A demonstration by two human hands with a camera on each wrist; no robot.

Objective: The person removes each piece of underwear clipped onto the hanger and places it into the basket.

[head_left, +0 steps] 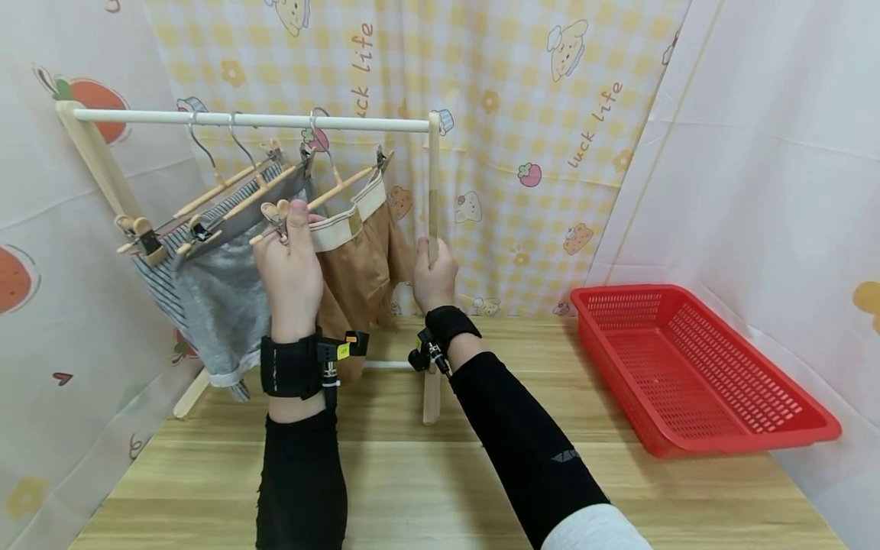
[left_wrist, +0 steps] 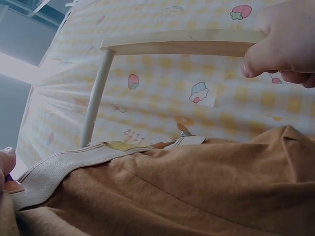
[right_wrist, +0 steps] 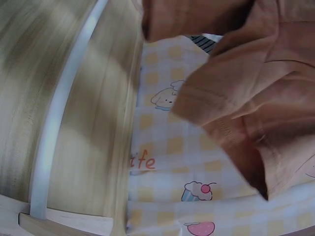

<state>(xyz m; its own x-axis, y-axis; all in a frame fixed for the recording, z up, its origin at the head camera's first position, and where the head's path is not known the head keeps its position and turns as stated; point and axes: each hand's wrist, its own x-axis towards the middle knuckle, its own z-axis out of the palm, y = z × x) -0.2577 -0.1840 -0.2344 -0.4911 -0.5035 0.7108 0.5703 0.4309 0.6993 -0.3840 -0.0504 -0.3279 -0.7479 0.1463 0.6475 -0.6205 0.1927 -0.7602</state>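
Brown shorts with a cream waistband hang by a wooden clip hanger from the rack's white bar. My left hand pinches the hanger's near clip, thumb on top, at the waistband's left end. In the left wrist view its fingertips show at the left edge, beside the waistband. My right hand grips the rack's right wooden post, below the bar. The right wrist view shows the shorts' leg openings but not the hand.
Grey shorts and a striped garment hang on two more clip hangers at the left. A red plastic basket stands on the wooden table at the right. Patterned curtains enclose the back and sides.
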